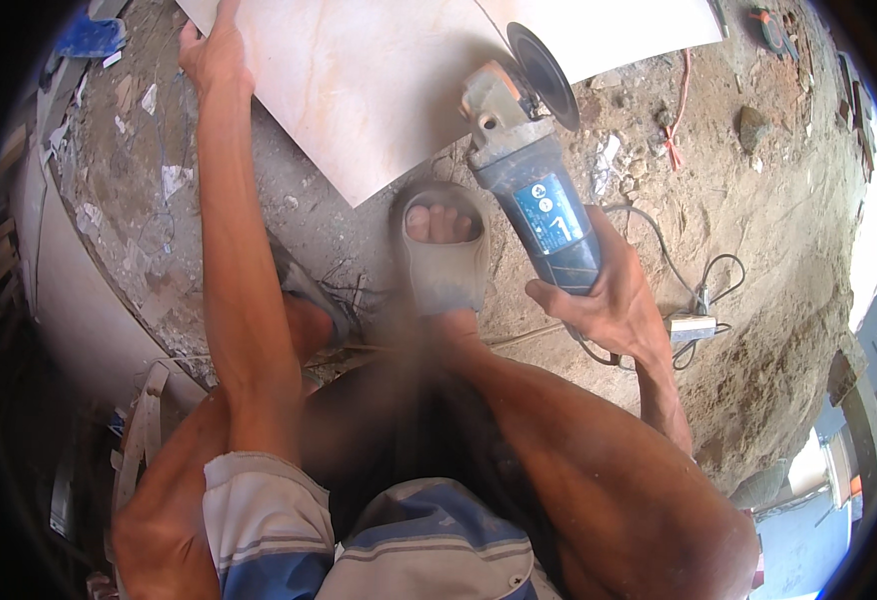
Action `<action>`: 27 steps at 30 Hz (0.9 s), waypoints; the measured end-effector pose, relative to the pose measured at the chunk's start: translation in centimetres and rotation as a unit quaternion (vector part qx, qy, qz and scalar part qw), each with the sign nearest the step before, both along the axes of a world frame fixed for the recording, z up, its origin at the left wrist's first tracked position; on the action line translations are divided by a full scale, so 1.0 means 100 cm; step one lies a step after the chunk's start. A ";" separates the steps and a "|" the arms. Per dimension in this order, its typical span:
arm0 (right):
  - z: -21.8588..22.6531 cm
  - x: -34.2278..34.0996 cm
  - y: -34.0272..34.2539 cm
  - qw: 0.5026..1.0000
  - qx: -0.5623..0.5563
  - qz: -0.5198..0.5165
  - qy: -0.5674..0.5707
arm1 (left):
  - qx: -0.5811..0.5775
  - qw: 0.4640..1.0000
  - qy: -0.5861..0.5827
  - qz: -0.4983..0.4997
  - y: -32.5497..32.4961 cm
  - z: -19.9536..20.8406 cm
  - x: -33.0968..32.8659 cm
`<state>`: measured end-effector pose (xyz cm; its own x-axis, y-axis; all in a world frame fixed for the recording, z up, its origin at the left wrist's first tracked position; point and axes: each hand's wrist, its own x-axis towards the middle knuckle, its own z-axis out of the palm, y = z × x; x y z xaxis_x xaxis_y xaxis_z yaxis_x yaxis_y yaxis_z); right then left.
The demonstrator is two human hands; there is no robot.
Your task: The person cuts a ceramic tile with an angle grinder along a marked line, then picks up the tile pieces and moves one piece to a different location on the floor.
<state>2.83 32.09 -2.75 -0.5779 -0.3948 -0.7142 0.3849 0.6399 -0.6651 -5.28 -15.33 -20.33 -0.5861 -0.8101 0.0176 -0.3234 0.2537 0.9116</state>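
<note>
My right hand (pixel 609 290) is wrapped round the blue body of an angle grinder (pixel 539 200). Its round dark disc (pixel 543 76) stands tilted at the head, near the edges of two pale tile pieces. The larger piece, a cream tile (pixel 349 100) with faint veining, points one corner toward my feet. At its far left edge, my left hand (pixel 217 62) grips the tile, with part of the fingers cut off by the picture's top. A second pale tile piece (pixel 619 35) lies to the right, behind the disc. Whether the disc touches either piece I cannot tell.
A dark cord with a white plug block (pixel 692 328) lies by my right wrist. My sandalled foot (pixel 444 245) is close to the tile corner. Rubble, a stone (pixel 753 130), pink string (pixel 675 145) and an orange-and-dark hand tool (pixel 774 32) are on the dirt ground.
</note>
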 end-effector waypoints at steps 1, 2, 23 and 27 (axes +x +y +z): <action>0.000 0.000 0.001 1.000 0.002 0.001 -0.003 | 0.005 1.000 0.001 -0.001 0.001 0.001 0.000; 0.000 0.001 0.001 1.000 -0.002 -0.002 -0.002 | 0.004 1.000 -0.002 0.005 -0.001 0.000 0.000; 0.007 0.013 0.014 1.000 0.016 0.007 -0.008 | 0.140 0.988 0.060 0.025 -0.013 -0.013 0.001; 0.019 0.024 0.029 0.999 0.041 0.013 -0.009 | 0.149 0.987 0.049 0.038 0.014 0.010 0.000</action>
